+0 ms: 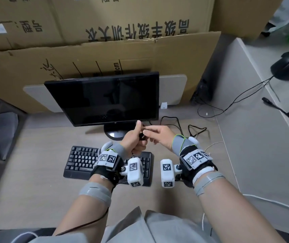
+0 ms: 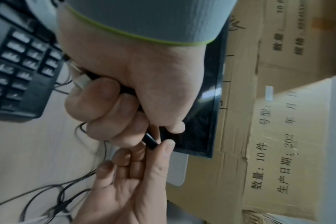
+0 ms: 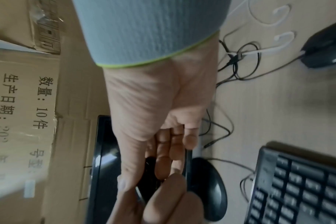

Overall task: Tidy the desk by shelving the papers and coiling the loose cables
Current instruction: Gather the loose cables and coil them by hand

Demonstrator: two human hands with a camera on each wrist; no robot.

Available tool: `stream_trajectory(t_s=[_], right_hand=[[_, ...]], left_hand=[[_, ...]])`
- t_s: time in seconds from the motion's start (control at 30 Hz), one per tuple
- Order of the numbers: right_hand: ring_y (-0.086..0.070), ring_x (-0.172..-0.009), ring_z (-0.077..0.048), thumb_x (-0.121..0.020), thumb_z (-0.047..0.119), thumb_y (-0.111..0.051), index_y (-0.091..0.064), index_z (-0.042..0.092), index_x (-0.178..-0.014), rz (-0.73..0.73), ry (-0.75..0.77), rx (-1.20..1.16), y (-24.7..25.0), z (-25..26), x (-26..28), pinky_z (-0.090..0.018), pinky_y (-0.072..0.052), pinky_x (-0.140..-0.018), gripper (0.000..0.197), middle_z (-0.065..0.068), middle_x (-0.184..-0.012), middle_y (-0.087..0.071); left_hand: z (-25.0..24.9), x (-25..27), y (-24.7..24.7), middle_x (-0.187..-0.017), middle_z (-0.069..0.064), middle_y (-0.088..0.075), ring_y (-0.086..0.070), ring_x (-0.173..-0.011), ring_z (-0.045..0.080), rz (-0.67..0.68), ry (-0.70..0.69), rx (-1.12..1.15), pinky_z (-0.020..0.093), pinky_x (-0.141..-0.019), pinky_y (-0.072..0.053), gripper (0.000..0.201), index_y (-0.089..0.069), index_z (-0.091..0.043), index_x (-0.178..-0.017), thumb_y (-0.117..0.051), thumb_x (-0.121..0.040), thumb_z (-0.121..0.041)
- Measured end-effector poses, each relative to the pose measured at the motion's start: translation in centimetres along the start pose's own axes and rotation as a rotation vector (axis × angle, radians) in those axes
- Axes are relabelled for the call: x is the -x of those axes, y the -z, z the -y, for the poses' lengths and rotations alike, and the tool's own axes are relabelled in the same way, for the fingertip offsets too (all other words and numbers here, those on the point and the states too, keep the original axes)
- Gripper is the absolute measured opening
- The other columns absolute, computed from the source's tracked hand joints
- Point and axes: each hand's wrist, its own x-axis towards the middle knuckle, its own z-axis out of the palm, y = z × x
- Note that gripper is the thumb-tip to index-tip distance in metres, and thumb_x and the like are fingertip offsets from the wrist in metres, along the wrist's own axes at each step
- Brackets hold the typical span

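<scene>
In front of the monitor base, my left hand (image 1: 136, 137) makes a fist with the thumb up around a bundled black cable (image 2: 151, 140). A white plug (image 2: 81, 80) sticks out of the fist's lower side. My right hand (image 1: 146, 133) meets it from the right and pinches the black cable's free end between thumb (image 2: 169, 146) and fingers. The right wrist view shows the dark cable (image 3: 150, 166) under my straightened right fingers (image 3: 175, 151). More loose black cable (image 1: 194, 130) trails over the desk to the right. No papers are in view.
A dark monitor (image 1: 103, 100) stands behind the hands and a black keyboard (image 1: 82, 160) lies under my wrists. Cardboard boxes (image 1: 105, 50) wall off the back. A white cable (image 1: 212, 145) and a black mouse (image 3: 326, 48) lie to the right, beside a grey partition (image 1: 236, 102).
</scene>
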Motion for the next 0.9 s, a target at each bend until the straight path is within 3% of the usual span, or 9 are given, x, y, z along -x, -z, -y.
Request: stream_trajectory(t_s=[0.07,0.2,0.33,0.47,0.57,0.67,0.73,0.8,0.9], right_hand=[[-0.05,-0.064,-0.01,-0.09,0.042,-0.066,-0.072,0.027,-0.097,-0.005,-0.017,0.135,1.4,-1.0,0.4,-0.025,-0.043,-0.064,0.018,0.008,-0.071,-0.064],[-0.045,-0.055,-0.015,-0.083,0.064,-0.058,-0.059,0.018,-0.069,-0.128,-0.119,0.389,3.8,-3.0,0.7,-0.03,-0.037,-0.059,0.049,0.006,-0.057,-0.053],[-0.039,-0.057,-0.019,-0.085,0.061,-0.058,-0.055,0.009,-0.069,-0.257,-0.172,0.418,6.9,-4.6,1.5,-0.03,-0.03,-0.056,0.054,0.002,-0.057,-0.045],[-0.041,-0.056,-0.019,-0.082,0.062,-0.06,-0.047,0.016,-0.055,-0.342,-0.24,0.391,9.6,-6.4,2.4,-0.03,-0.032,-0.055,0.055,0.0,-0.055,-0.046],[-0.036,-0.054,-0.018,-0.083,0.057,-0.065,-0.043,0.016,-0.052,-0.373,-0.29,0.305,10.1,-7.3,2.9,-0.029,-0.029,-0.055,0.056,0.001,-0.053,-0.041],[-0.044,-0.048,-0.017,-0.088,0.054,-0.059,-0.051,0.019,-0.055,-0.377,-0.342,0.14,10.8,-8.3,2.5,-0.027,-0.039,-0.059,0.049,0.004,-0.049,-0.053],[-0.055,-0.052,-0.018,-0.092,0.051,-0.052,-0.063,0.015,-0.073,-0.402,-0.409,0.09,12.4,-9.7,1.9,-0.031,-0.049,-0.067,0.043,0.0,-0.061,-0.068],[-0.066,-0.073,-0.028,-0.092,0.042,-0.053,-0.07,0.009,-0.085,-0.444,-0.53,0.222,14.4,-11.4,1.5,-0.033,-0.052,-0.077,0.038,-0.005,-0.08,-0.074],[-0.066,-0.096,-0.031,-0.094,0.031,-0.053,-0.072,0.006,-0.102,-0.404,-0.768,0.422,15.9,-13.5,0.8,-0.026,-0.046,-0.075,0.033,-0.011,-0.107,-0.073]], left_hand=[[0.6,-0.6,-1.6,-0.054,-0.003,-0.028,-0.015,-0.041,0.009,0.038,0.037,0.042,0.019,-0.044,-0.008,0.067,-0.05,-0.018,-0.073,-0.021,-0.093,-0.074],[1.6,-2.2,-4.4,-0.062,0.002,-0.031,-0.019,-0.045,0.01,0.051,0.019,-0.001,0.021,-0.047,-0.01,0.059,-0.054,-0.021,-0.072,-0.026,-0.097,-0.067],[1.4,-3.7,-7.4,-0.062,-0.002,-0.04,-0.026,-0.049,0.01,0.126,0.021,-0.047,0.018,-0.042,-0.021,0.046,-0.053,-0.017,-0.087,-0.03,-0.103,-0.053],[1.8,-5.7,-9.9,-0.07,0.003,-0.043,-0.043,-0.055,0.013,0.218,0.046,-0.317,0.023,-0.048,-0.045,0.02,-0.051,-0.003,-0.11,-0.036,-0.107,-0.017],[1.8,-7.1,-10.9,-0.067,0.006,-0.048,-0.048,-0.053,0.016,0.185,0.09,-0.492,0.025,-0.047,-0.051,0.021,-0.054,0.001,-0.101,-0.037,-0.106,-0.012],[2.2,-8.4,-11.3,-0.065,0.007,-0.049,-0.048,-0.05,0.017,0.163,0.097,-0.522,0.026,-0.045,-0.05,0.025,-0.055,-0.002,-0.091,-0.039,-0.105,-0.013],[2.7,-9.2,-11.3,-0.065,0.006,-0.047,-0.047,-0.048,0.015,0.12,0.111,-0.389,0.025,-0.043,-0.049,0.028,-0.053,-0.005,-0.085,-0.039,-0.106,-0.016],[3.2,-10.0,-11.2,-0.065,0.005,-0.045,-0.045,-0.042,0.012,0.051,0.132,-0.255,0.023,-0.041,-0.046,0.029,-0.052,-0.008,-0.082,-0.039,-0.106,-0.017],[3.6,-11.4,-10.9,-0.065,0.005,-0.046,-0.045,-0.038,0.009,0.018,0.149,-0.179,0.022,-0.041,-0.047,0.029,-0.053,-0.008,-0.081,-0.041,-0.106,-0.018]])
